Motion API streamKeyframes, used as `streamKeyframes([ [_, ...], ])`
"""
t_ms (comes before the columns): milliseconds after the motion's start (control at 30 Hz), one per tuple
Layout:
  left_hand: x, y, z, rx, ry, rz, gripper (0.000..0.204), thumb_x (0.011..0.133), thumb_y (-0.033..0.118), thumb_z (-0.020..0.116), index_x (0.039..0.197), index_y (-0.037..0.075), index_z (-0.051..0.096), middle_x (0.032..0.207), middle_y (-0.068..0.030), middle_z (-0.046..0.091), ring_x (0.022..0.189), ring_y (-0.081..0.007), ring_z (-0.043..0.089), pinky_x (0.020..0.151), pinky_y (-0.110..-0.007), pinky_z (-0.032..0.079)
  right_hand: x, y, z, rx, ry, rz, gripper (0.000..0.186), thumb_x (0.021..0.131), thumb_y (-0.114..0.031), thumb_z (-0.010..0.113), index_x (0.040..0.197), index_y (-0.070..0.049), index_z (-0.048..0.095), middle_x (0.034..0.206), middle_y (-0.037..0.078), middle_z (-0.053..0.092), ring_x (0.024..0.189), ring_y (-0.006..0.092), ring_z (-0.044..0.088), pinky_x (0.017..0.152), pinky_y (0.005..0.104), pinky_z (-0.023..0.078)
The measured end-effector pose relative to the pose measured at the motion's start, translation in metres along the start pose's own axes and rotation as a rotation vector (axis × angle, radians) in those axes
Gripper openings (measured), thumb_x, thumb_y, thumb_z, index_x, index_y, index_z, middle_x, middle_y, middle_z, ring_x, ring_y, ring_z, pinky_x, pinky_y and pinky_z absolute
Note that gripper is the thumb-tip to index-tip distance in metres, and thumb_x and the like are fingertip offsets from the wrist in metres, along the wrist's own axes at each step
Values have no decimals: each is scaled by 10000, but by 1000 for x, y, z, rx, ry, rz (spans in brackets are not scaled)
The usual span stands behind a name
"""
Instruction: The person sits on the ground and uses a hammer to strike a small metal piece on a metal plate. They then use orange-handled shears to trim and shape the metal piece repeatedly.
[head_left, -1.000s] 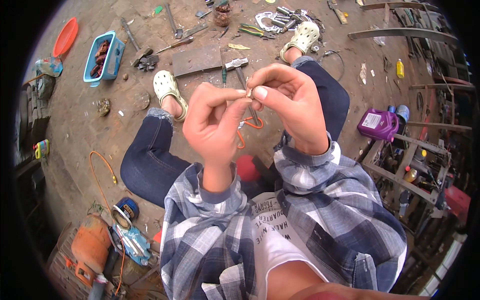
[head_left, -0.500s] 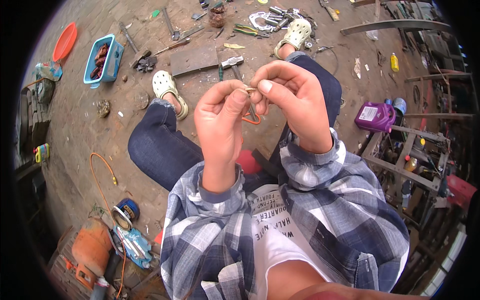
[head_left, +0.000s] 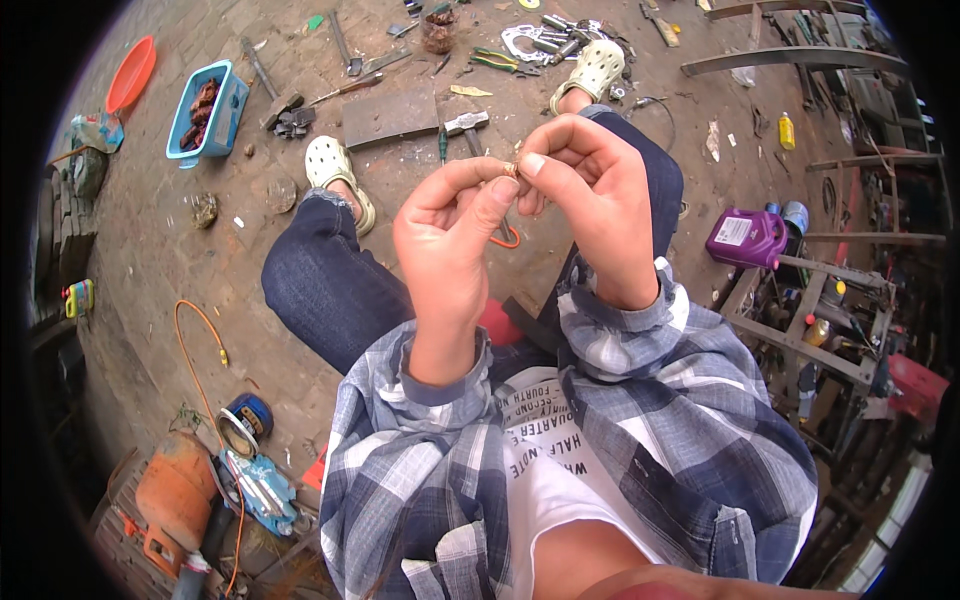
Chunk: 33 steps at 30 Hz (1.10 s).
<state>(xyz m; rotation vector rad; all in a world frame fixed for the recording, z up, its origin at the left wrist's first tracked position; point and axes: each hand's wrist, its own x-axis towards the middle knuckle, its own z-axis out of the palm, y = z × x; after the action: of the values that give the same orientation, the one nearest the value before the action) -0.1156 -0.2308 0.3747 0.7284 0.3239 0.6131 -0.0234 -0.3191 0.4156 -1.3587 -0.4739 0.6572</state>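
Note:
My left hand (head_left: 447, 235) and my right hand (head_left: 592, 205) are raised in front of me, fingertips almost meeting. Between them is a small copper-coloured piece (head_left: 512, 169), pinched by thumb and forefinger on both sides. It is too small and too much covered to tell its kind. Below and just beyond the fingers, a hammer (head_left: 466, 123) lies on the ground with its handle partly hidden behind my hands. Beside the hammer head rests a flat steel plate (head_left: 390, 118), with a green-handled screwdriver (head_left: 442, 143) at its right edge.
A blue basket (head_left: 228, 120) of reddish-brown scraps and an orange basin (head_left: 131, 76) stand at left. Pliers (head_left: 497, 60) and metal parts lie ahead. On the right are a purple jug (head_left: 746, 238) and a metal frame (head_left: 840, 360); an orange gas cylinder (head_left: 176, 489) sits lower left.
My fingertips have shifted slightly, bringing the small piece up and to the right and turning it. Its copper-coloured end shows more between them now. Both hands keep their pinch.

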Motion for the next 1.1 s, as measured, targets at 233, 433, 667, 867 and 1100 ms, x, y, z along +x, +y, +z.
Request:
streamKeyframes([
  [233,-2,2,1,76,14,28,176,852,21,686,1014,-39,654,853,-43,656,716,-69,536,632,-196,410,2,1,-5,18,-11,34,82,872,-29,595,894,47,617,798,75,667,685,106,638,633,223,519],
  [433,-1,3,-2,128,47,39,174,847,20,685,1009,-38,658,821,-15,628,690,-57,506,630,-194,391,-1,5,1,-339,85,-326,96,813,-14,649,896,31,639,775,53,669,706,102,647,671,233,527],
  [667,-2,3,1,344,93,142,128,821,-31,679,948,-14,684,694,94,399,596,10,314,519,-165,245,0,5,2,-431,110,-392,112,762,2,676,868,24,645,778,55,670,685,100,641,649,234,524],
  [867,0,2,3,606,83,331,162,755,-50,704,908,2,699,698,50,430,570,-12,329,501,-190,236,-2,3,1,-337,97,-322,110,780,-9,666,882,27,641,791,46,666,709,87,632,662,224,514],
  [1100,-2,5,4,853,59,587,205,705,-56,726,884,41,706,679,15,497,555,-57,384,477,-218,269,-6,2,-1,-140,62,-156,129,819,-36,659,928,30,640,833,39,663,748,80,631,685,212,503],
])
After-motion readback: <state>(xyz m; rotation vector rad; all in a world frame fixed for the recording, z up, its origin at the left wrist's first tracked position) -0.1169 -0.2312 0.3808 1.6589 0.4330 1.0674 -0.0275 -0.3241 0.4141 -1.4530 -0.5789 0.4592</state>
